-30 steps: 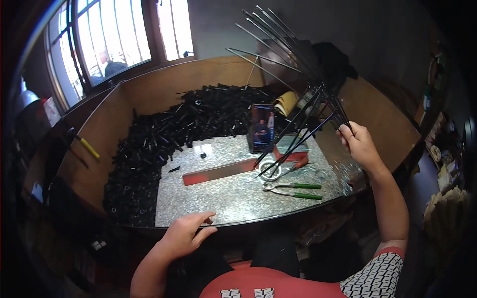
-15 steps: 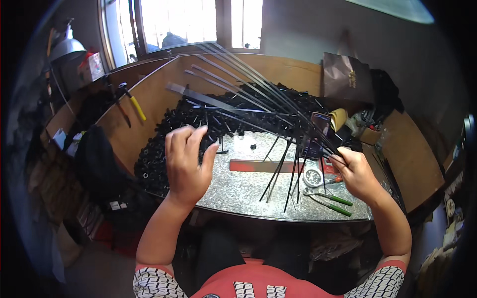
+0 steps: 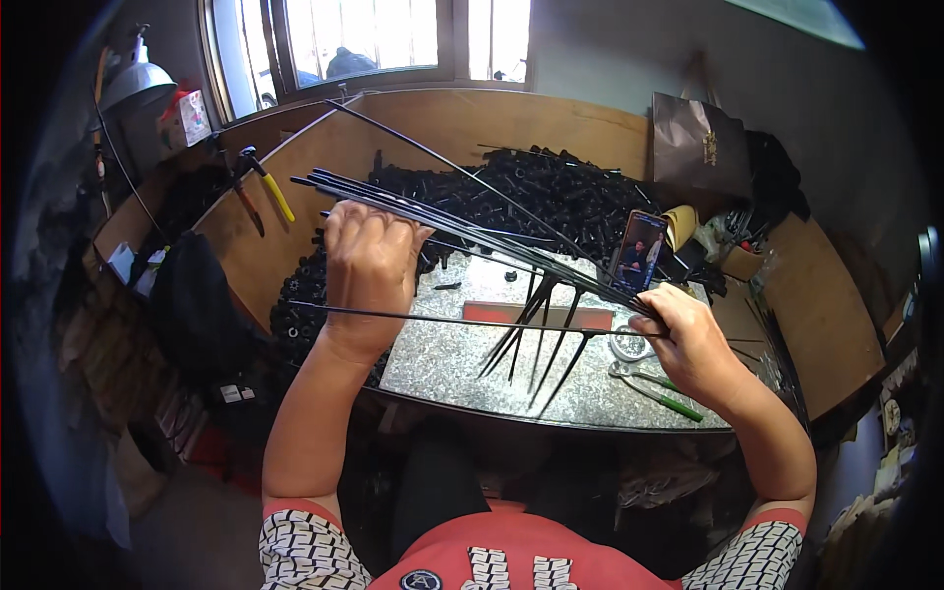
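My right hand (image 3: 693, 339) is closed round one end of a bundle of long thin black rods (image 3: 472, 231), above the right part of the worktop. Thin side branches hang from the rods over the stone-patterned worktop (image 3: 442, 369). At the bundle's other end my left hand (image 3: 372, 251) has its fingers curled against the rods; its fingertips are partly hidden. One rod slants up and away from the bundle, and another runs lower, across my left wrist. Beyond the hands spreads a large heap of small black parts (image 3: 541, 187).
On the worktop lie a red-edged flat bar (image 3: 536, 315), green-handled pliers (image 3: 664, 398) and a round dial (image 3: 629, 344). A phone (image 3: 639, 251) with a lit screen leans behind my right hand. Brown boards (image 3: 511, 113) wall the bench; a yellow-handled tool (image 3: 270, 192) hangs at left.
My left hand has gone from spread fingers apart from the rods to curled fingers at their far end. The fanned-out rods have swung lower and drawn mostly together.
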Motion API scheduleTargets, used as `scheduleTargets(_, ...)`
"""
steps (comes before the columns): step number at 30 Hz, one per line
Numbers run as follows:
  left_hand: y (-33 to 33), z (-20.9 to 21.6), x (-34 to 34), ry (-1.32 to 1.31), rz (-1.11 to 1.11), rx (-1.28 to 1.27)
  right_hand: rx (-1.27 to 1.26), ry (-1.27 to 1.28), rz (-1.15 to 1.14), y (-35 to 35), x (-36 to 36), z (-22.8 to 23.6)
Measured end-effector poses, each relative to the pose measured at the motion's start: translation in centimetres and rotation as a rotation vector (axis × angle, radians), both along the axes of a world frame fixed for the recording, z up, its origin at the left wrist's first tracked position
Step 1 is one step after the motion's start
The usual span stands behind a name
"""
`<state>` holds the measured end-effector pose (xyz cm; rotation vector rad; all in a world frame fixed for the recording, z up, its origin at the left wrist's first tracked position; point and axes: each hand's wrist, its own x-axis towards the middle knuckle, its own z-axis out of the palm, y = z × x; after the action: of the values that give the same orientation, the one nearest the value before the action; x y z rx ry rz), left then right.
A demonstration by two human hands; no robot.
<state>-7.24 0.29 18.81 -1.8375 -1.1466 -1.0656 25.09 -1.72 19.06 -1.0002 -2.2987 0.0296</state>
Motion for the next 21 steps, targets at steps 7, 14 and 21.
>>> scheduleTargets(7,0.1,1.1,-1.6,0.087,0.008,0.037,0.033,-0.112,-0.068,0.0,0.1,-0.4)
scheduleTargets(14,-1.7,0.3,-0.8,0.123,0.015,-0.041,0.109,-0.090,-0.145,0.2,0.3,-0.9)
scheduleTargets(21,-2.4,-3.9,0.6,-0.197,-0.250,-0.880,0.060,-0.037,-0.174,-0.1,-0.3,-0.7)
